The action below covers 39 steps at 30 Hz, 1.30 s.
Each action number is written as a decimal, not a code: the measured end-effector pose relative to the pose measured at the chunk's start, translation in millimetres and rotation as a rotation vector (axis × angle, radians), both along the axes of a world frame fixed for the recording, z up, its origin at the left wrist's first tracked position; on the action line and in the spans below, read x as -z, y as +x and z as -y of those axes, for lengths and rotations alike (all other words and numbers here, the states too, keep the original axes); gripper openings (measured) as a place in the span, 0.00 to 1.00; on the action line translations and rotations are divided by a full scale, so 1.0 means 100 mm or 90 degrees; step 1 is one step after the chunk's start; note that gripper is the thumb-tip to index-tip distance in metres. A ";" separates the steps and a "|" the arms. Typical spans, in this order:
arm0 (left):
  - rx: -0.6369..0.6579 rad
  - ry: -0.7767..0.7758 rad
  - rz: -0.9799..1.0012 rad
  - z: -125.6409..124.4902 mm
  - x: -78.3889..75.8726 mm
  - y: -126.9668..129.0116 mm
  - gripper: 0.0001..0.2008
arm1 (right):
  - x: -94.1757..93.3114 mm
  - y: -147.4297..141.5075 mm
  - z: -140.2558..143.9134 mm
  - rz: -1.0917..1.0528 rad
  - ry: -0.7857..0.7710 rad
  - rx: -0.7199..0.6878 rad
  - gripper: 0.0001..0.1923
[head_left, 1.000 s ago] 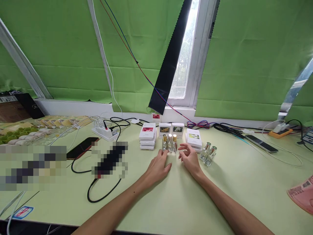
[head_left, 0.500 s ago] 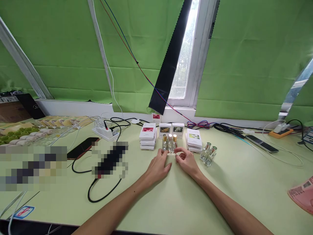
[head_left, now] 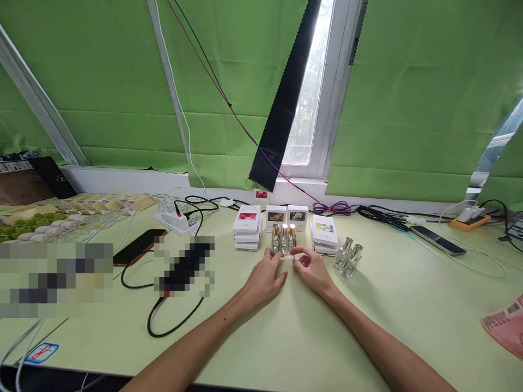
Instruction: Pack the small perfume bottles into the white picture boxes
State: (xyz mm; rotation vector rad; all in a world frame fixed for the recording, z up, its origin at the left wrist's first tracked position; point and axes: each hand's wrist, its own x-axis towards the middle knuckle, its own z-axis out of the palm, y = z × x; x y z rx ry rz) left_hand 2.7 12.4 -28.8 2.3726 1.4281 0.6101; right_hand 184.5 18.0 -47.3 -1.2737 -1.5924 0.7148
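Green fabric point(head_left: 408, 98) covers the wall behind a pale green table point(head_left: 286, 337); daylight enters a narrow window point(head_left: 310, 98).

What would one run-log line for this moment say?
left hand: beside three gold-capped glass bottles | right hand: curled near them | table: pale green

Three gold-capped bottles point(head_left: 284, 238) stand at twelve o'clock from the hands, two silver-capped bottles point(head_left: 348, 256) at two o'clock. Two small boxes point(head_left: 286, 215) stand behind, flanked by two box stacks point(head_left: 247, 228).
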 end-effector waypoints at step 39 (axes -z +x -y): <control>-0.249 0.373 0.143 -0.80 0.00 -0.67 0.22 | 0.03 -0.04 -0.01 0.001 0.015 -0.002 0.12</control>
